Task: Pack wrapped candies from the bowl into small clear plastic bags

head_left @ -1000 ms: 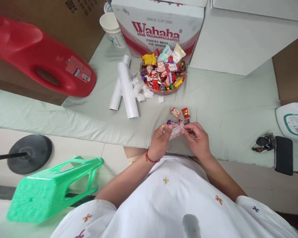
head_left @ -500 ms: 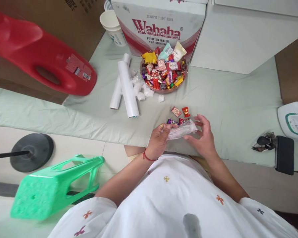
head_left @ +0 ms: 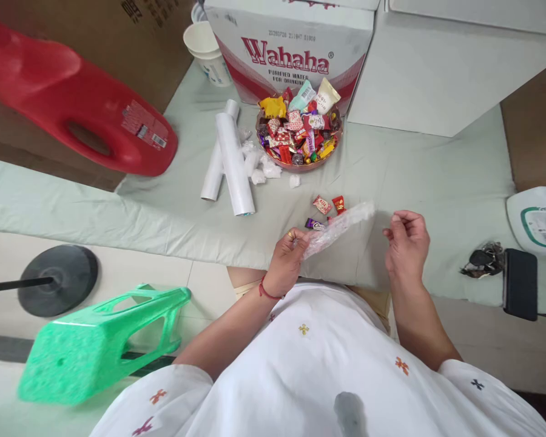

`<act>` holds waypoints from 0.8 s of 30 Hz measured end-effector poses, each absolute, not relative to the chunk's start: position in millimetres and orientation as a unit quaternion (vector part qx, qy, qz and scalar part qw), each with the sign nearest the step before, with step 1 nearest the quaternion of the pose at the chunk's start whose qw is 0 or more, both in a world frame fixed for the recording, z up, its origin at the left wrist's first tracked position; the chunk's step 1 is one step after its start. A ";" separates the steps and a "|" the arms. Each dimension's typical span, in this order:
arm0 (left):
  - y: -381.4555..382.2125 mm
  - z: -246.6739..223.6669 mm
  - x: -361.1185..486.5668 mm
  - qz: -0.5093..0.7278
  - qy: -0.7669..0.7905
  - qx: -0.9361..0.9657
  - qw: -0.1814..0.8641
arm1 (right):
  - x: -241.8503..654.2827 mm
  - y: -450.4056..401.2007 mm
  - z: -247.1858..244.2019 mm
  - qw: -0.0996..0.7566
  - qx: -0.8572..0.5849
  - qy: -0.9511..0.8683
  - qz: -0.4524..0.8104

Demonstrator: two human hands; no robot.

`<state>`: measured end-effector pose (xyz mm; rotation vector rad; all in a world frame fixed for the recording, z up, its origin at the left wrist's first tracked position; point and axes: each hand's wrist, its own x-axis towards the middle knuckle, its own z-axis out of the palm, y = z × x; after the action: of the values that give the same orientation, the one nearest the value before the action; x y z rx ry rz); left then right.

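My left hand (head_left: 286,262) pinches one end of a crinkled clear plastic bag (head_left: 339,229), which stretches up to the right in a narrow strip. To the right of its far end, apart from it, my right hand (head_left: 407,246) has its fingers curled and pressed together; whatever may be between them is too small to make out. Behind the bag lie a few wrapped candies: a patterned pink-red one (head_left: 322,204), a red one (head_left: 339,204) and a purple one (head_left: 314,224). Another red wrapper is mostly covered by the bag.
A bowl of assorted candies (head_left: 299,164) stands before a Wahaha water carton (head_left: 295,57). Left of it lie two white rolls (head_left: 236,170) and crumpled clear plastic (head_left: 269,167). Keys (head_left: 482,260) and a black phone (head_left: 520,284) are at right, a red jug (head_left: 86,109) at left.
My right hand has moved right, away from the plastic bag, and its fingers have closed together. The bag's far end now reaches farther up and right, while my left hand keeps its grip.
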<state>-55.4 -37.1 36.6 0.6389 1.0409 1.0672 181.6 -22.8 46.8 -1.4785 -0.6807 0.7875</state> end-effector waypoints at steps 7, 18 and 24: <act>-37.7 36.9 -49.9 0.493 0.448 0.275 0.694 | 137.3 -46.2 54.7 0.432 -0.589 -0.320 0.604; -46.4 35.8 -46.6 0.479 0.513 0.512 0.495 | 102.0 -63.1 55.1 0.480 -0.618 -0.460 0.419; -52.3 35.6 -41.9 0.459 0.489 0.547 0.501 | 102.6 -45.9 49.4 0.449 -0.606 -0.466 0.462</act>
<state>-41.9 -52.3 35.6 1.3218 1.1814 1.1102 102.6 -45.9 49.4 -1.4993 -1.1539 1.1436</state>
